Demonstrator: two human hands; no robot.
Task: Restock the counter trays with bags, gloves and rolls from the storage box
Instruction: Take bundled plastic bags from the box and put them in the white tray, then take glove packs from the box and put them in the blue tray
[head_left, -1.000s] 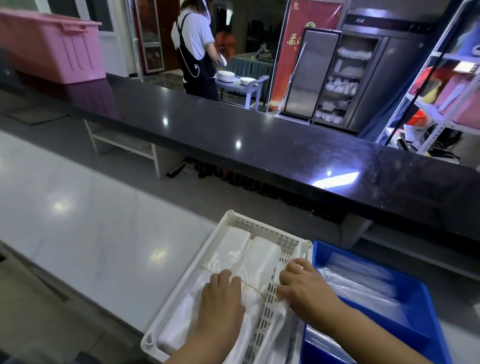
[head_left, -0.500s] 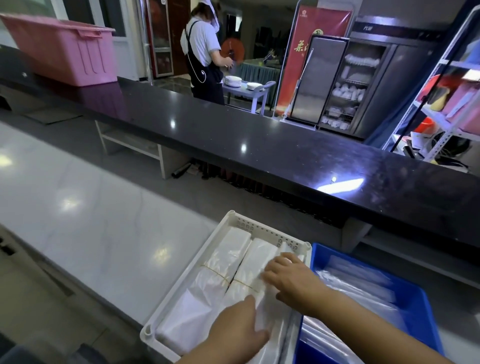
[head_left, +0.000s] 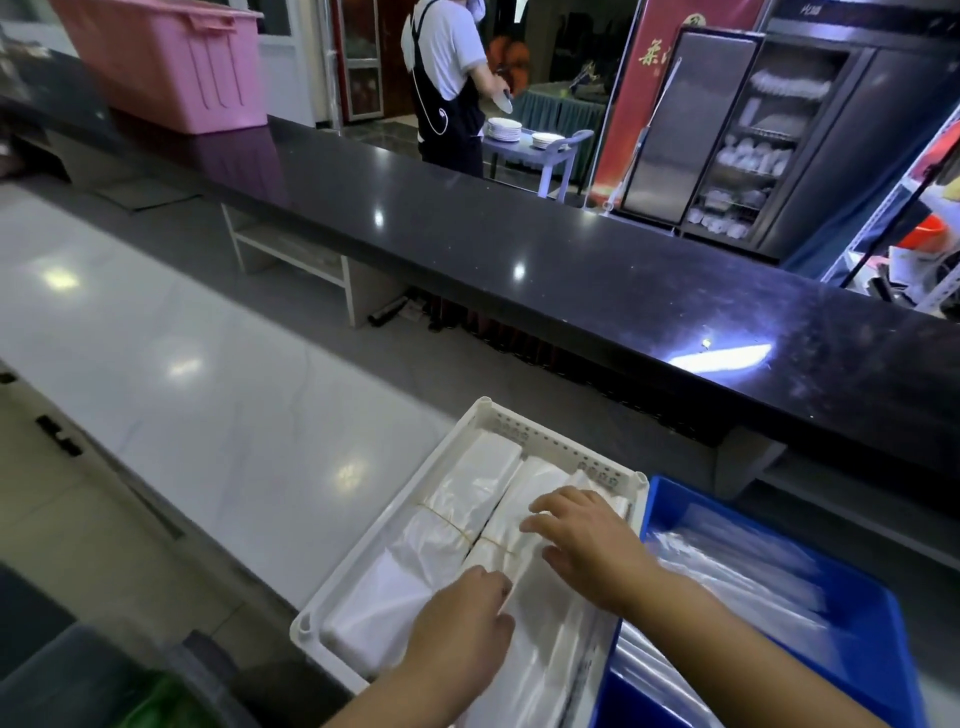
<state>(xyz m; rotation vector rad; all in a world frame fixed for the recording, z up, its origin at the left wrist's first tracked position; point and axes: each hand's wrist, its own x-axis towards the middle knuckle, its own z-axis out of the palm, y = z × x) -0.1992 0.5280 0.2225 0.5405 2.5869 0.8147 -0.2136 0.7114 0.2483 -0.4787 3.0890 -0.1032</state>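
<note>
The right hand lay with fingers spread flat on the banded bundles of bags. The left hand, fingers close together and blurred, touched them nearer the front edge. The bundles filled the white tray, whose right rim met the blue tray. Bare white counter stretched leftward.

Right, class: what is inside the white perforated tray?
Rubber-banded bundles of clear plastic bags lie side by side. The left hand and right hand rest on them, hiding parts; the floor of the tray is covered.
</note>
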